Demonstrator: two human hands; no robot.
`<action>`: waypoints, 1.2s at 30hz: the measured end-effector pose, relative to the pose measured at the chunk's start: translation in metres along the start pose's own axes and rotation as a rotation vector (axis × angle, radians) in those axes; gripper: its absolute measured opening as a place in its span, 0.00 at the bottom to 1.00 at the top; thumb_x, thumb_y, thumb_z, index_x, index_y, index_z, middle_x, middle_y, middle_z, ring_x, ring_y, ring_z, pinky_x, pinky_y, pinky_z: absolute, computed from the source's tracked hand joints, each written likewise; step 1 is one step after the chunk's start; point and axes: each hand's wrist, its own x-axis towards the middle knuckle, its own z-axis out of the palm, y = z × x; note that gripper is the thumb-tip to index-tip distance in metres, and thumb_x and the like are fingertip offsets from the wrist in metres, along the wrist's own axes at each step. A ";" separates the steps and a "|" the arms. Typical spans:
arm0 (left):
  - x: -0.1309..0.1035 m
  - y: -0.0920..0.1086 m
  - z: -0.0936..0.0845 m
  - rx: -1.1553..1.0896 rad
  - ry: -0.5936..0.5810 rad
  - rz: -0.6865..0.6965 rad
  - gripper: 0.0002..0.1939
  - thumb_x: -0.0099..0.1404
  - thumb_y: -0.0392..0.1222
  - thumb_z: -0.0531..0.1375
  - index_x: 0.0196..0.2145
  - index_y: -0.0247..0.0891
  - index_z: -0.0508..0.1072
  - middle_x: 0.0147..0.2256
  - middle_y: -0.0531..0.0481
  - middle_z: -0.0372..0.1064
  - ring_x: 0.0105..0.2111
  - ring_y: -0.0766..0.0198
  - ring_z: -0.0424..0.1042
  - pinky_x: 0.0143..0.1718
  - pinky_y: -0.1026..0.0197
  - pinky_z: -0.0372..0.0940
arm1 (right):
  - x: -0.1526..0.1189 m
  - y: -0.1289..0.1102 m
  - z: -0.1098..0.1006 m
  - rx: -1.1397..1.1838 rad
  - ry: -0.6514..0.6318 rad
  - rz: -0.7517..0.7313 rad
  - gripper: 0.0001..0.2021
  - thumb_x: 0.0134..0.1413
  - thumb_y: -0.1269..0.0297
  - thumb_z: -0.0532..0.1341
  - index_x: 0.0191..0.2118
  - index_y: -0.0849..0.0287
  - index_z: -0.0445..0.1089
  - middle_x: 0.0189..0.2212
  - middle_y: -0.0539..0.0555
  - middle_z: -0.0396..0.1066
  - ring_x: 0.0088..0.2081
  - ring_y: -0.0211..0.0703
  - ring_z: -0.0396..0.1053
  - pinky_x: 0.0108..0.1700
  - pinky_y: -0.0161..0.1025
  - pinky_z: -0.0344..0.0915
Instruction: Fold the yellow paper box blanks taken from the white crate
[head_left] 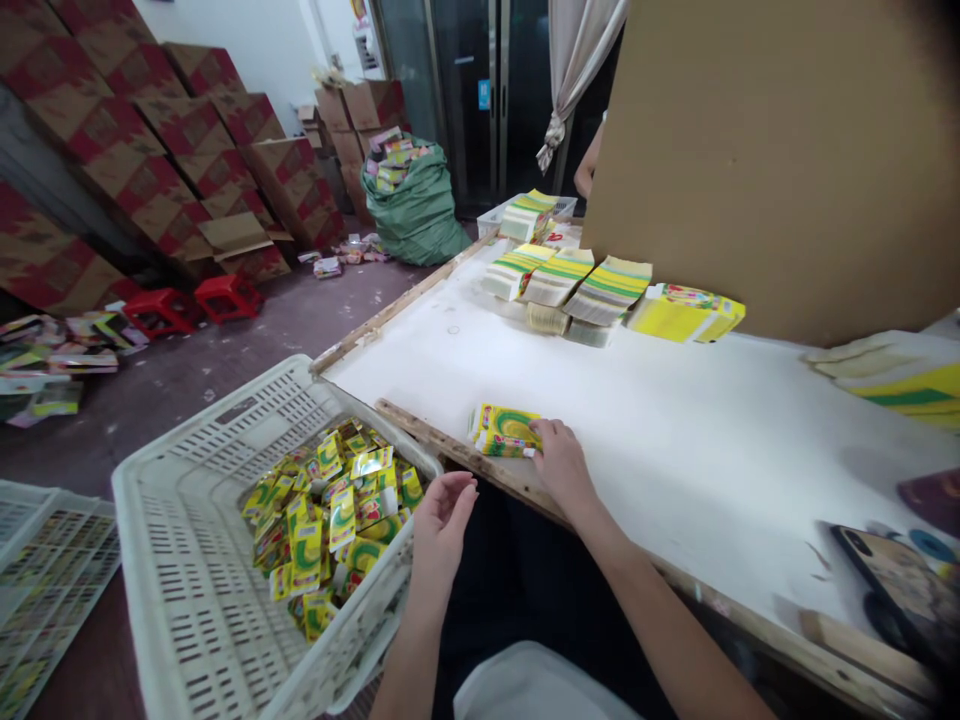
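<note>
1. The print on the small yellow-green packet (505, 430) under the right hand (561, 462) is too small to read.
2. The right hand's fingertips cover the packet's near corner.
3. A large cardboard sheet (780, 150) hides nearly all of a person behind it; only a bit of arm (589, 165) shows.
4. The phone (900, 590) at the lower right is blurred and cut by the edge.
5. The white crate (195, 600) runs off the bottom edge.
</note>
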 end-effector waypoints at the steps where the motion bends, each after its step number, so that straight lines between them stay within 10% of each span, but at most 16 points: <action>1: -0.001 0.001 0.001 0.007 -0.013 -0.006 0.13 0.53 0.45 0.62 0.35 0.36 0.72 0.33 0.47 0.71 0.34 0.65 0.70 0.39 0.63 0.64 | 0.000 0.000 0.000 0.014 0.001 -0.006 0.16 0.46 0.79 0.54 0.43 0.62 0.65 0.39 0.59 0.65 0.42 0.49 0.61 0.47 0.42 0.56; 13: -0.004 -0.007 0.006 -0.051 -0.078 -0.050 0.15 0.53 0.43 0.63 0.39 0.36 0.70 0.36 0.46 0.70 0.38 0.61 0.69 0.43 0.59 0.64 | -0.008 -0.011 -0.008 0.453 0.139 0.038 0.18 0.46 0.76 0.54 0.45 0.58 0.52 0.34 0.52 0.63 0.33 0.40 0.66 0.36 0.37 0.66; 22: -0.006 0.006 0.003 -0.764 0.004 -0.094 0.18 0.57 0.52 0.57 0.39 0.37 0.70 0.35 0.46 0.70 0.39 0.58 0.69 0.41 0.57 0.64 | -0.078 -0.073 0.012 1.285 -0.328 0.040 0.17 0.41 0.79 0.57 0.39 0.55 0.57 0.27 0.45 0.63 0.28 0.34 0.63 0.30 0.32 0.62; 27: -0.007 0.018 0.002 -0.838 0.145 -0.042 0.14 0.54 0.52 0.59 0.28 0.37 0.67 0.20 0.55 0.59 0.22 0.69 0.62 0.26 0.66 0.61 | -0.091 -0.083 -0.004 1.250 -0.438 -0.028 0.20 0.40 0.79 0.60 0.40 0.55 0.60 0.31 0.46 0.63 0.32 0.35 0.62 0.35 0.33 0.60; 36: -0.009 0.016 0.005 -0.675 0.277 -0.085 0.23 0.54 0.62 0.55 0.27 0.36 0.65 0.20 0.54 0.59 0.20 0.70 0.60 0.22 0.68 0.59 | -0.096 -0.085 0.003 1.051 -0.417 -0.073 0.22 0.39 0.75 0.63 0.45 0.56 0.64 0.33 0.48 0.62 0.32 0.36 0.60 0.33 0.33 0.59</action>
